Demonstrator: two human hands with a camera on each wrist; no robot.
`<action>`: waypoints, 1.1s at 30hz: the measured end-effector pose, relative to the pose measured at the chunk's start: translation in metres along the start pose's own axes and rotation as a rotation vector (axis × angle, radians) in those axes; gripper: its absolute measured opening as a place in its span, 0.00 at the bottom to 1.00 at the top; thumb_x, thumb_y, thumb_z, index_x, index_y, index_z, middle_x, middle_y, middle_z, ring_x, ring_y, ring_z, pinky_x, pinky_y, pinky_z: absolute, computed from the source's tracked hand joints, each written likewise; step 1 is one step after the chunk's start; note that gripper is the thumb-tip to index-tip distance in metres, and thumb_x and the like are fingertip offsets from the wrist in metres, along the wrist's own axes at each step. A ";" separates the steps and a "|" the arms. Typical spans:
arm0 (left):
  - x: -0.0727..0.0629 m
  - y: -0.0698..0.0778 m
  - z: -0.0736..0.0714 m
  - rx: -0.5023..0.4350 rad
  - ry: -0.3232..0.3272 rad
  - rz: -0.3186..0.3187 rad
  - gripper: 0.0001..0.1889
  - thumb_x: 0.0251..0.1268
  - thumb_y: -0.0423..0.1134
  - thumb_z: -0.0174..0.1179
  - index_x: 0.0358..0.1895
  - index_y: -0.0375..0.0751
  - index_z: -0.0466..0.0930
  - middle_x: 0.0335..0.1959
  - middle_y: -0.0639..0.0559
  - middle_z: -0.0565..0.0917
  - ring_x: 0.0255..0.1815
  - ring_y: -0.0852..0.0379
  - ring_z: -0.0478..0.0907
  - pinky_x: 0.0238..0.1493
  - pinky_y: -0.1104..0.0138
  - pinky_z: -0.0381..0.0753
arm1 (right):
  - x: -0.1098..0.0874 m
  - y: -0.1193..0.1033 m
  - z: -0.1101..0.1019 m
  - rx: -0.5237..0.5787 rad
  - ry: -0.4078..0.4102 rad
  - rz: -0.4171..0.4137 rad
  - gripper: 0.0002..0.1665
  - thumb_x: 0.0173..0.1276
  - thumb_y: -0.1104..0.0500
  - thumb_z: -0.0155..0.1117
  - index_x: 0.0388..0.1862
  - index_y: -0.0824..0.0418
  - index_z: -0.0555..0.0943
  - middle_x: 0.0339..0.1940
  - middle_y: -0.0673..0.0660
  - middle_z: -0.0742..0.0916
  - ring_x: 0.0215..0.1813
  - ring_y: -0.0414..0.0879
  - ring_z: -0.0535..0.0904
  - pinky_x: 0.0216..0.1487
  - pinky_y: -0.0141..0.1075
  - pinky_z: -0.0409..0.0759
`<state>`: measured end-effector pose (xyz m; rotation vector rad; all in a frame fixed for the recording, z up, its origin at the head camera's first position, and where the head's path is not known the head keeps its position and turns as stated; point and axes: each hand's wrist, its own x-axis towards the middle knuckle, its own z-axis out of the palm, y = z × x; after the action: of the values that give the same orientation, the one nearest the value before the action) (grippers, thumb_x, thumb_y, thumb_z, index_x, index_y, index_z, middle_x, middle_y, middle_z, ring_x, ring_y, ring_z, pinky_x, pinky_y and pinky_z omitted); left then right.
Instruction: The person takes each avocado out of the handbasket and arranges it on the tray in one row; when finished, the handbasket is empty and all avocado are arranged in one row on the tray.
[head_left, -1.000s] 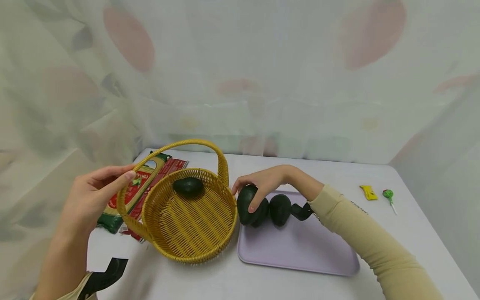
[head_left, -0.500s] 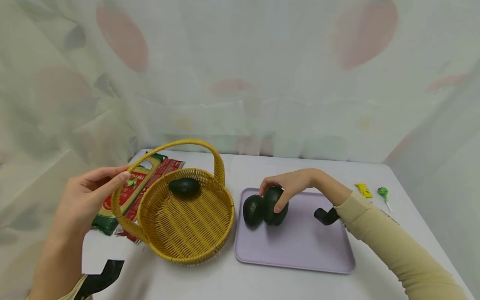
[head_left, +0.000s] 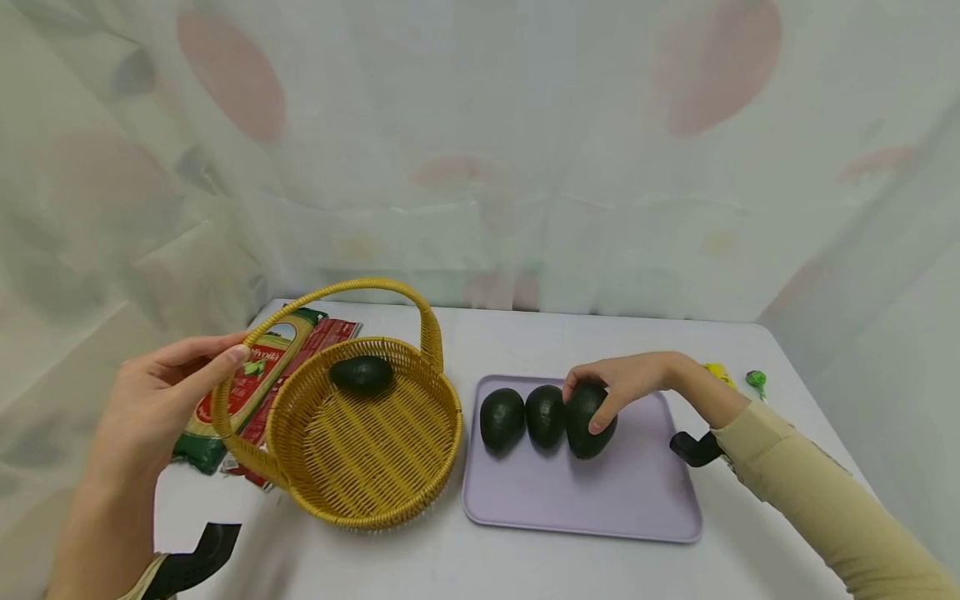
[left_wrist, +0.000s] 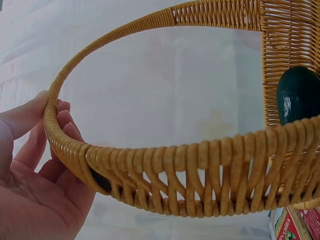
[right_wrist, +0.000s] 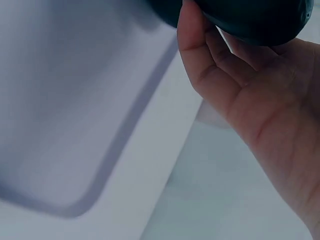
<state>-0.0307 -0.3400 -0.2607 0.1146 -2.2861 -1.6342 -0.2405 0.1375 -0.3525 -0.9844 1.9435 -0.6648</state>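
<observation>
My left hand (head_left: pixel 168 396) pinches the handle of a yellow wicker basket (head_left: pixel 360 462) between thumb and fingers, seen close up in the left wrist view. Inside the basket, at its back, lies one dark green avocado (head_left: pixel 363 376). With my right hand (head_left: pixel 626 385) I grip another avocado (head_left: pixel 585 437) from above, over the lilac tray (head_left: pixel 570 508). Two more avocados, a left one (head_left: pixel 502 420) and a middle one (head_left: pixel 546 416), sit in a row to its left on the tray. The right wrist view shows my curled fingers at the held avocado's underside (right_wrist: pixel 255 25).
Behind the basket on the left lie a green-and-red food packet (head_left: pixel 255 375) and a narrow red packet (head_left: pixel 318 350). Right of the tray are a yellow wrapped sweet (head_left: pixel 720 373), partly hidden by my arm, and a green lollipop (head_left: pixel 757 381). A patterned curtain (head_left: pixel 480 167) hangs behind the table.
My right hand has moved rightward across the tray with its avocado, away from the basket's edge, uncovering the two avocados on the left. My left hand keeps its hold on the handle.
</observation>
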 end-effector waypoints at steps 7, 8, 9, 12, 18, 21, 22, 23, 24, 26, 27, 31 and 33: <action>0.000 0.000 0.000 -0.052 0.001 0.007 0.10 0.67 0.31 0.61 0.48 0.40 0.87 0.42 0.62 0.86 0.36 0.63 0.77 0.28 0.75 0.79 | -0.008 0.025 0.010 0.077 0.069 0.022 0.28 0.56 0.50 0.74 0.55 0.52 0.75 0.52 0.52 0.79 0.57 0.48 0.71 0.57 0.43 0.68; 0.000 0.000 0.000 -0.053 0.001 0.006 0.10 0.67 0.31 0.61 0.47 0.40 0.87 0.43 0.62 0.86 0.36 0.63 0.77 0.28 0.75 0.79 | -0.008 0.028 0.011 0.086 0.079 0.021 0.28 0.57 0.50 0.74 0.55 0.52 0.75 0.52 0.52 0.79 0.56 0.48 0.71 0.56 0.43 0.67; 0.000 0.000 0.000 -0.062 0.001 0.006 0.09 0.67 0.31 0.61 0.47 0.40 0.87 0.43 0.62 0.86 0.37 0.63 0.77 0.28 0.75 0.79 | -0.008 0.031 0.013 0.094 0.089 0.023 0.28 0.56 0.50 0.74 0.55 0.52 0.75 0.52 0.52 0.80 0.56 0.49 0.71 0.57 0.43 0.67; 0.000 0.000 0.000 -0.033 0.006 -0.001 0.09 0.67 0.32 0.62 0.47 0.41 0.87 0.43 0.64 0.85 0.37 0.63 0.77 0.29 0.76 0.79 | -0.008 0.040 0.017 0.100 0.114 0.017 0.28 0.56 0.50 0.74 0.55 0.52 0.76 0.52 0.52 0.79 0.56 0.49 0.71 0.57 0.44 0.66; 0.000 0.002 -0.001 0.107 0.015 -0.019 0.10 0.68 0.36 0.61 0.49 0.41 0.86 0.44 0.67 0.84 0.39 0.63 0.75 0.30 0.76 0.78 | -0.006 0.051 0.020 0.091 0.165 0.018 0.28 0.57 0.49 0.73 0.56 0.51 0.77 0.52 0.51 0.80 0.56 0.49 0.71 0.57 0.45 0.66; 0.000 0.001 -0.001 0.132 0.020 -0.023 0.10 0.69 0.36 0.61 0.49 0.42 0.85 0.44 0.68 0.83 0.40 0.63 0.74 0.31 0.76 0.78 | -0.004 0.054 0.021 0.071 0.196 0.023 0.30 0.58 0.48 0.72 0.58 0.53 0.76 0.54 0.50 0.79 0.58 0.49 0.70 0.59 0.46 0.65; 0.000 0.001 -0.001 0.129 0.021 -0.023 0.10 0.69 0.36 0.61 0.49 0.42 0.85 0.44 0.68 0.84 0.40 0.63 0.74 0.31 0.76 0.78 | -0.003 0.055 0.022 0.068 0.205 0.025 0.31 0.58 0.48 0.72 0.59 0.54 0.76 0.55 0.50 0.79 0.59 0.48 0.70 0.61 0.46 0.64; 0.000 0.001 -0.001 0.127 0.021 -0.023 0.10 0.69 0.36 0.61 0.49 0.42 0.86 0.43 0.68 0.84 0.40 0.63 0.74 0.31 0.76 0.78 | -0.003 0.056 0.023 0.064 0.214 0.023 0.32 0.58 0.47 0.72 0.60 0.55 0.75 0.56 0.50 0.78 0.60 0.48 0.69 0.62 0.47 0.64; 0.000 0.001 -0.001 0.126 0.021 -0.022 0.10 0.69 0.36 0.61 0.49 0.43 0.86 0.43 0.68 0.84 0.40 0.63 0.74 0.31 0.76 0.78 | -0.002 0.057 0.023 0.065 0.220 0.021 0.33 0.58 0.47 0.72 0.61 0.56 0.75 0.57 0.50 0.78 0.62 0.48 0.69 0.63 0.47 0.63; 0.000 0.001 -0.001 0.101 0.018 -0.021 0.10 0.68 0.36 0.61 0.49 0.43 0.86 0.42 0.66 0.84 0.39 0.63 0.75 0.31 0.76 0.78 | 0.000 0.058 0.024 0.073 0.230 0.016 0.34 0.59 0.47 0.72 0.62 0.57 0.74 0.58 0.50 0.78 0.63 0.48 0.68 0.64 0.49 0.62; 0.000 0.001 -0.001 0.086 0.015 -0.020 0.10 0.68 0.35 0.61 0.49 0.43 0.86 0.42 0.65 0.84 0.39 0.63 0.75 0.30 0.76 0.78 | 0.000 0.059 0.024 0.081 0.233 0.014 0.35 0.59 0.48 0.71 0.63 0.58 0.73 0.59 0.51 0.78 0.64 0.48 0.68 0.65 0.49 0.62; 0.000 0.000 0.000 0.028 0.008 -0.008 0.10 0.68 0.34 0.61 0.49 0.42 0.86 0.40 0.62 0.85 0.37 0.62 0.76 0.30 0.76 0.78 | 0.003 0.062 0.025 0.101 0.242 0.021 0.36 0.61 0.48 0.70 0.64 0.58 0.71 0.60 0.52 0.78 0.64 0.48 0.69 0.65 0.49 0.63; 0.000 0.000 0.000 0.022 0.008 0.002 0.10 0.67 0.33 0.61 0.48 0.41 0.86 0.40 0.62 0.85 0.37 0.62 0.76 0.30 0.76 0.78 | 0.003 0.062 0.025 0.101 0.247 0.022 0.35 0.61 0.47 0.70 0.64 0.57 0.71 0.60 0.52 0.78 0.65 0.48 0.69 0.65 0.49 0.63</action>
<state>-0.0305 -0.3396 -0.2608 0.1240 -2.2978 -1.6049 -0.2444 0.1671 -0.4127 -0.8499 2.1077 -0.8984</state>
